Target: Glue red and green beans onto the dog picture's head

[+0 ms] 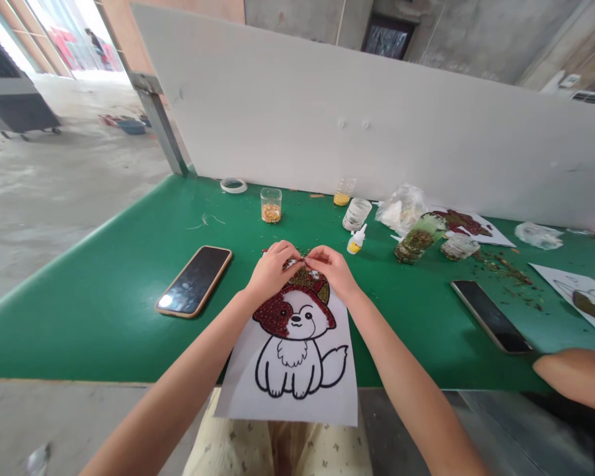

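A white sheet (pixel 297 370) with a black-outlined cartoon dog lies on the green table, its lower end past the front edge. Dark red pieces cover one side of the dog's face, and greenish-brown ones fill part of its hat. At the top of the drawing, my left hand (pixel 276 268) and my right hand (pixel 331 268) meet, fingertips nearly touching. Both hands have their fingers pinched together; whatever lies between them is too small to make out.
Left of the sheet lies a phone (pixel 196 281). Beyond are a cup of yellow bits (pixel 271 206), a glue bottle (pixel 356 240) and a tipped green jar (pixel 419 238). Another phone (pixel 490 316) and another person's arm (pixel 575 377) are at right.
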